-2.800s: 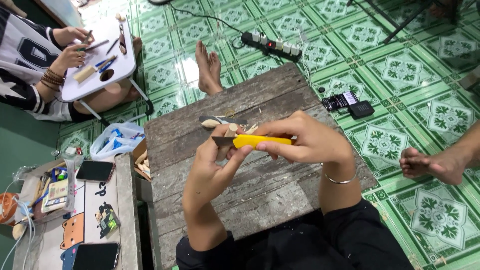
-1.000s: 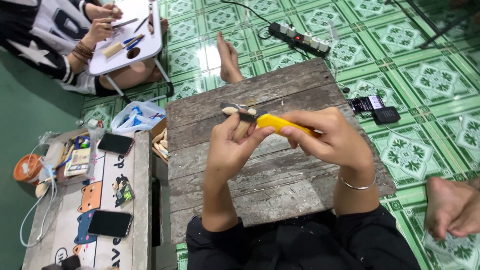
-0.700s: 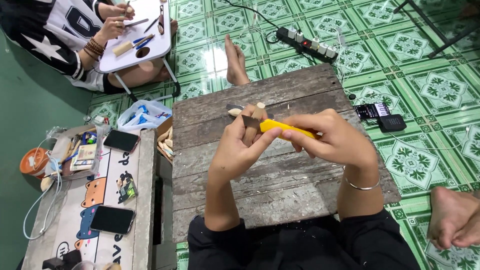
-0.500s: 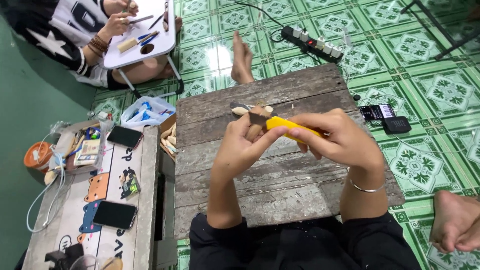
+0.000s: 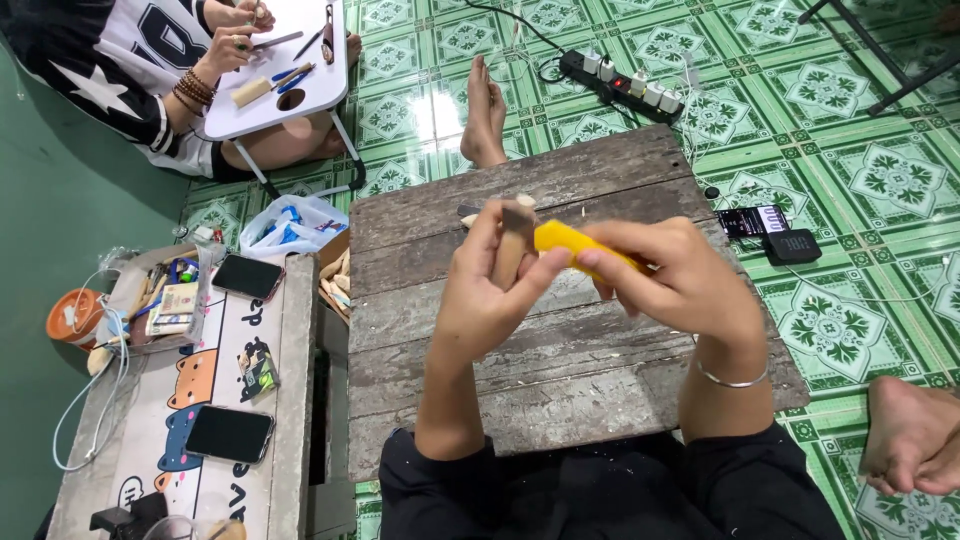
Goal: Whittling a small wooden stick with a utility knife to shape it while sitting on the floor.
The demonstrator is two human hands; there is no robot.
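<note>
Centre frame, above the wooden table (image 5: pixel 600 380): my left hand (image 5: pixel 490 300) clamps a wooden peg (image 5: pixel 513 240) upright; my right hand (image 5: pixel 690 285) grips a yellow utility knife (image 5: pixel 570 243) beside it. A slip could nick my left thumb.
</note>
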